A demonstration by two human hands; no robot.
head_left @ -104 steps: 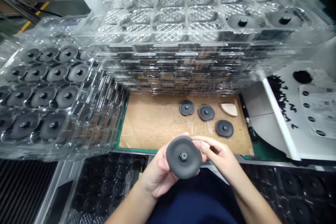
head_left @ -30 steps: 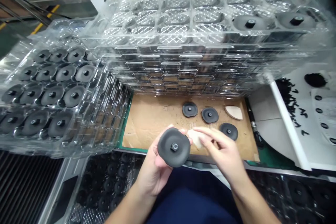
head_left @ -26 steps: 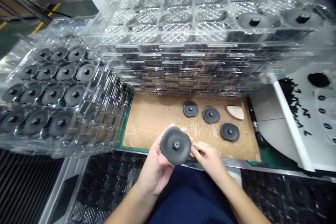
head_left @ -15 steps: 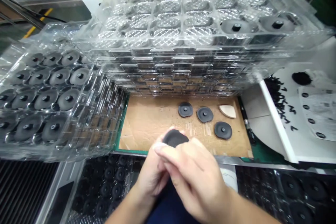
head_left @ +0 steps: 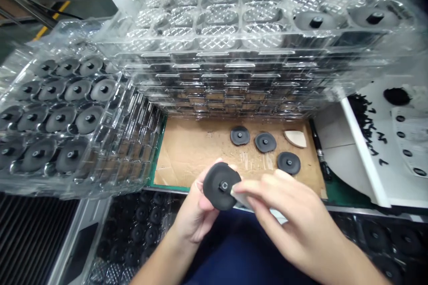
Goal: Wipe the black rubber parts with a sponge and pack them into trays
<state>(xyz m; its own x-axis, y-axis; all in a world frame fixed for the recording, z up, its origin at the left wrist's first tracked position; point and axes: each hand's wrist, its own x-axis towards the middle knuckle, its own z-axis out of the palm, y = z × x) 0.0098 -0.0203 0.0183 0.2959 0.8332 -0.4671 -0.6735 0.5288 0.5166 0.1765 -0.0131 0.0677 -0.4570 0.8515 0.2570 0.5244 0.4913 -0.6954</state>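
Observation:
My left hand [head_left: 197,213] grips a round black rubber disc [head_left: 219,185] with a small metal hub at its middle, held upright facing me over the bench's front edge. My right hand [head_left: 287,218] reaches in from the right, fingers together, pressing a small pale piece [head_left: 238,195] against the disc's lower right edge near the hub. Three more black discs [head_left: 265,142] lie on the brown cardboard mat [head_left: 190,151] just beyond my hands.
A tall stack of clear plastic trays [head_left: 234,53] stands behind the mat, its top tray holding two discs at the right. Left, a clear tray [head_left: 56,107] holds several discs. A pale wedge [head_left: 296,138] lies on the mat. A white board [head_left: 384,142] sits right.
My right hand came off the disc, swept across in front of it, and now presses the pale piece at its right edge. The left hand kept hold of the disc.

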